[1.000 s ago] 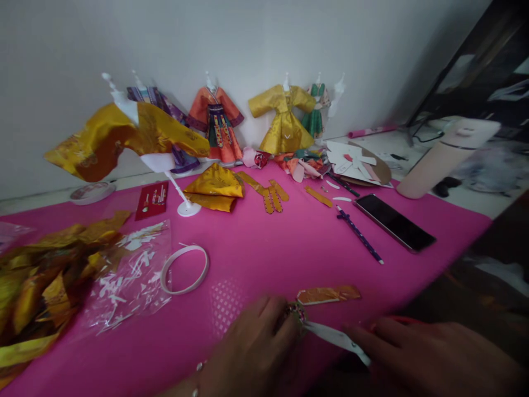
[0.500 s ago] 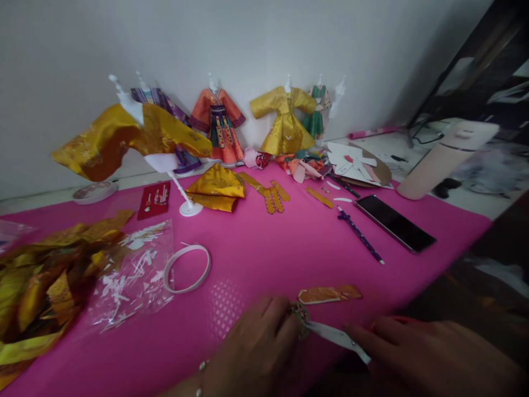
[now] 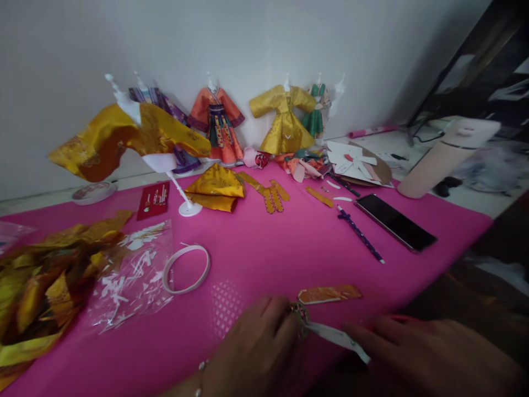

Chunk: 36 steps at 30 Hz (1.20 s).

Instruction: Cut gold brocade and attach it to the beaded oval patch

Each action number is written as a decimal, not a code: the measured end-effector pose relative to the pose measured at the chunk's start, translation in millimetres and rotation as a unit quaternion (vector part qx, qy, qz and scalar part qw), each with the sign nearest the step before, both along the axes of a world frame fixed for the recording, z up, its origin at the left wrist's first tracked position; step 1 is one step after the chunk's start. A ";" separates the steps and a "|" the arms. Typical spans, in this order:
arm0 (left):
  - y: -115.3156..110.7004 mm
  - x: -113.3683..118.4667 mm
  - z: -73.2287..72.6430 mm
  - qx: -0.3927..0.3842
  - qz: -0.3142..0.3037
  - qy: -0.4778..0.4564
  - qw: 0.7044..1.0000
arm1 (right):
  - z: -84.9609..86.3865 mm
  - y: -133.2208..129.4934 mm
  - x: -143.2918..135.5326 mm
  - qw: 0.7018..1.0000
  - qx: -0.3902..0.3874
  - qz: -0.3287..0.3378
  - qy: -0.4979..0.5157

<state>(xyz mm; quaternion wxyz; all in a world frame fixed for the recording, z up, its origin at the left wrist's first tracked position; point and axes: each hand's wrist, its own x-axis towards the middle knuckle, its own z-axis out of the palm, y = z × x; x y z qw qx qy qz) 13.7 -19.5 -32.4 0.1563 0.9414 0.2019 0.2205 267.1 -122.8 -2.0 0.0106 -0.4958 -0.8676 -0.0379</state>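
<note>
five doll dresses point(image 3: 216, 129) on stands, one phone point(image 3: 395, 222), two pens point(image 3: 360, 236).

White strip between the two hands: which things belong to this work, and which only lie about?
In use: left hand; right hand; white strip; small patterned piece.

Lying about: orange strip; tape ring; phone; pen; paper dresses.

We see almost no change across the second. Our view swung slightly right and then partly back, so the gold brocade robe on its white stand point(image 3: 128, 138) and the loose ring of white tape point(image 3: 185, 268) sit a touch right of where they began. Our left hand point(image 3: 252, 347) crept slightly right toward the white paper strip point(image 3: 336, 337).
</note>
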 end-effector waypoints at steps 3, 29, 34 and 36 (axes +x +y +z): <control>0.2 0.4 1.4 -0.003 0.000 -0.001 1.000 | 2.2 1.8 -1.5 1.000 0.003 -0.008 0.000; 5.0 -2.1 0.5 0.068 -0.017 0.000 0.998 | 0.9 2.6 4.0 0.999 -0.034 -0.018 0.026; 5.3 -2.7 -3.3 0.061 -0.005 0.009 0.998 | 5.3 5.6 1.4 0.998 -0.046 -0.016 0.029; 7.6 -2.0 -3.0 0.051 -0.007 0.009 0.999 | 10.9 10.0 -1.8 0.998 -0.044 -0.021 0.037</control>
